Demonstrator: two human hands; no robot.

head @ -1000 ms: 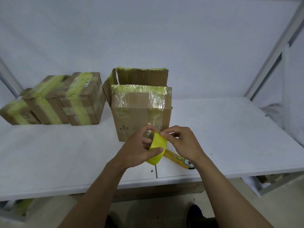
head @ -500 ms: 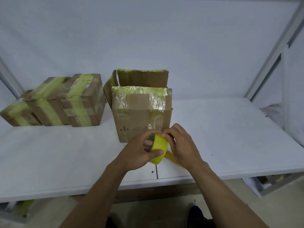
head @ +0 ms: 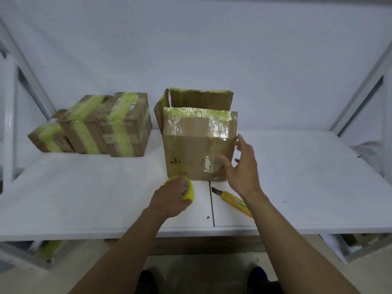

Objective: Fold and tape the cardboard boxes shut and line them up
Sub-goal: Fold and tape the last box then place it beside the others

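Four cardboard boxes — three taped ones (head: pixel 125 124) (head: pixel 84 126) (head: pixel 47 137) in a row and one open box (head: pixel 197 145) — plus one tape roll (head: pixel 188 190), one knife (head: pixel 231 199) and two hands (head: pixel 169 200) (head: pixel 244 166).

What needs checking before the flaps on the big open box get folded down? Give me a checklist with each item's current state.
1. Flaps of the big open box standing up, ready to fold: ok, the near and far flaps are upright.
2. Tape roll in hand: ok, the left hand grips it just above or on the table.
3. Right hand free: ok, open, fingers spread at the box's right front corner; contact cannot tell.
4. Utility knife out of the way: not ok, it lies under the right wrist with its blade out.
5. Box contents clear of the flaps: cannot tell, the inside is hidden.
6. Space beside the taped boxes: ok, a gap shows.
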